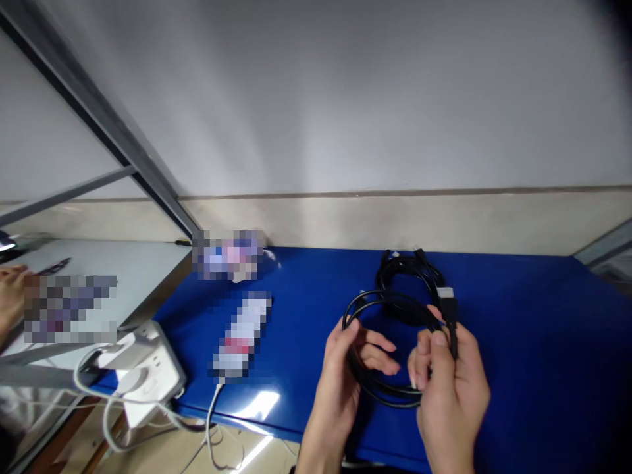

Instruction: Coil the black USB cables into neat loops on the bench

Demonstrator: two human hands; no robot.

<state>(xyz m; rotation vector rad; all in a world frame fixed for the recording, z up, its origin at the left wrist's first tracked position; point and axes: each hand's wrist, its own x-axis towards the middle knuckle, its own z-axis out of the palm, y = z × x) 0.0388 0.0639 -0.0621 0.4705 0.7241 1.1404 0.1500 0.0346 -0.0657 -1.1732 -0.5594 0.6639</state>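
A coiled black cable [382,306] hangs between my two hands over the blue table [533,342]. My left hand [348,368] has its fingers curled through the loop and grips its left side. On the loop's right side my right hand [451,385] is closed, pinching the cable just below its black plug [448,304] with a silver tip. A second bundle of black cable [407,270] lies on the table just behind the loop.
A white power strip [148,375] with white cords sits at the table's left edge. Two blurred-out items [241,336] [230,253] lie on the blue surface. A white table [123,263] stands at left, where another person's hand [10,296] shows. A grey metal frame [99,118] slants overhead.
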